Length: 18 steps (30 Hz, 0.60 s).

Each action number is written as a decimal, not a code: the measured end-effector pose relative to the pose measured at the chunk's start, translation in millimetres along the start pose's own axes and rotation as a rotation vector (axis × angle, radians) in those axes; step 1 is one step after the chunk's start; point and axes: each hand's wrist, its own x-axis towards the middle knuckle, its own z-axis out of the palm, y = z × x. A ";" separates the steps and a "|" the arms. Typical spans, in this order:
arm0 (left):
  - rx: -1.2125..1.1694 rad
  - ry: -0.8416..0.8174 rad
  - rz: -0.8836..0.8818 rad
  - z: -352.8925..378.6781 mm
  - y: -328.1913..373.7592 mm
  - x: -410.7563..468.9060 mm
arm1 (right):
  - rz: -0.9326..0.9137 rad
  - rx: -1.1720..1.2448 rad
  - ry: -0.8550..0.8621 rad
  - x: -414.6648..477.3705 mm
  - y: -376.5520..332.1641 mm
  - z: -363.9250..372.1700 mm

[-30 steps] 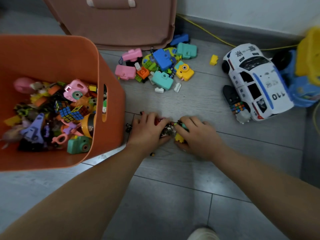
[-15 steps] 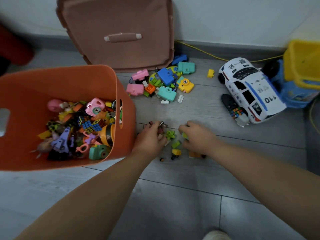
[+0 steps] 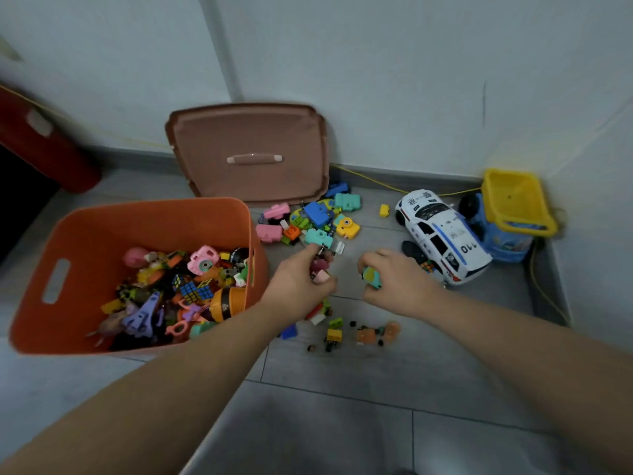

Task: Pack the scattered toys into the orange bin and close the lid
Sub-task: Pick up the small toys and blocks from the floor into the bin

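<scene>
Left hand [image 3: 297,282]: raised above the floor just right of the bin; grip clamped on a bunch of small toys [image 3: 320,267], pink and dark pieces showing between the fingers.
Right hand [image 3: 394,279]: raised beside the left, apart from it; grip clamped on a teal-and-yellow toy [image 3: 371,276].
Bin [image 3: 85,234]: orange, open, on the floor at left, partly filled with mixed toys, among them a pink camera [image 3: 203,259] and cube puzzles [image 3: 191,289].
Lid [image 3: 248,152]: off the bin, leaning upright against the wall behind it, handle facing out.
Loose bricks [image 3: 337,332]: scattered on the floor below both hands; green, yellow, orange, blue and red pieces.
Camera pile [image 3: 313,217]: cluster of pink, blue, teal and yellow toy cameras on the floor between lid and hands.
Police car [image 3: 442,231]: white, on the floor at right, well apart from the bin.
Truck [image 3: 510,217]: blue with yellow tipper, in the corner, just beside the car.
</scene>
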 end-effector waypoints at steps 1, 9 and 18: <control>-0.001 0.017 0.026 -5.9 8.8 1.2 | -0.004 -0.005 0.015 -3.2 -4.7 -9.3; 0.165 0.072 0.129 -75.7 64.9 -9.6 | -0.037 0.012 0.126 -7.1 -70.1 -74.8; 0.392 0.133 0.011 -187.5 53.9 -21.4 | -0.161 0.094 0.240 32.0 -175.5 -94.2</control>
